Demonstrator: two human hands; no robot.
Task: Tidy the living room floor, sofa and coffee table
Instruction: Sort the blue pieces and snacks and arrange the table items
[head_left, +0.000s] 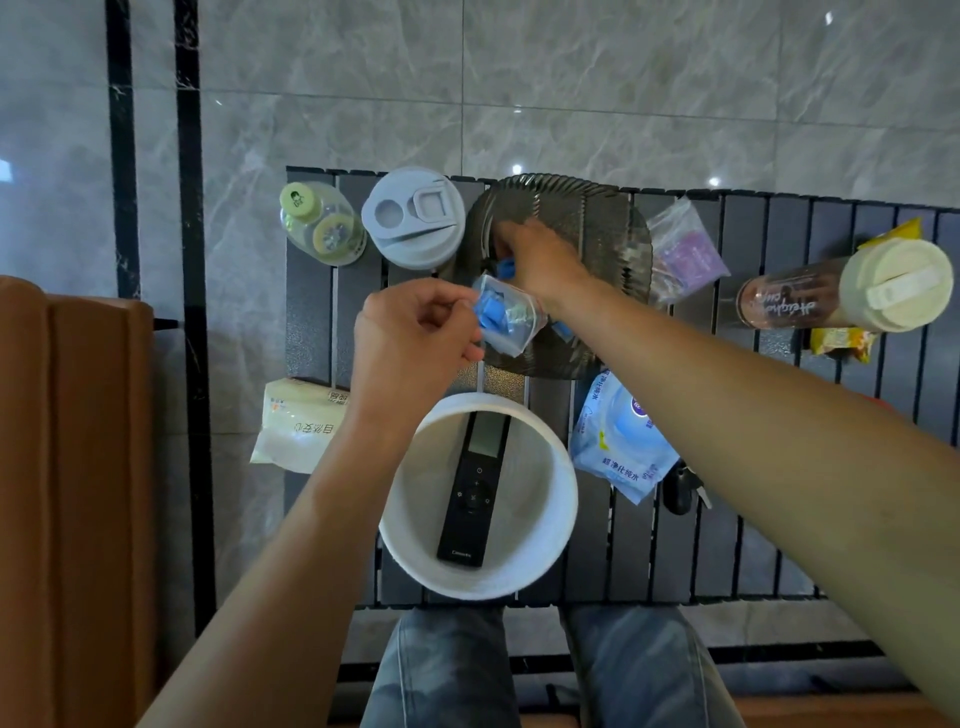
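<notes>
A grey marble floor (571, 78) is filling the upper view, and an orange sofa (72, 467) is edging in at the left. A dark slatted table (727, 519) is standing in front of the person's jeans-clad knees (447, 670), carrying everything else. A white basket (550, 488) is sitting at the near edge with a black remote (470, 499) lying inside it. Beyond it a smoked-glass plate (597, 218) is lying flat, and both hands are working over it. The left hand (410, 338) is pinching the edge of a clear bag (511, 317) of blue pieces, holding it above the plate's near side. The right hand (540, 260) is curling closed around a blue piece (505, 269) on the plate. A pinkish bottle (841, 291) is lying on its side at the right over a yellow packet (841, 340). A grey lid (413, 215) is resting left of the plate, with a baby bottle (319, 223) beside it. Blue wipes (618, 441) are lying right of the basket, a tissue pack (296, 421) is overhanging the table's left edge, and a small clear pouch (685, 249) is lying right of the plate.
</notes>
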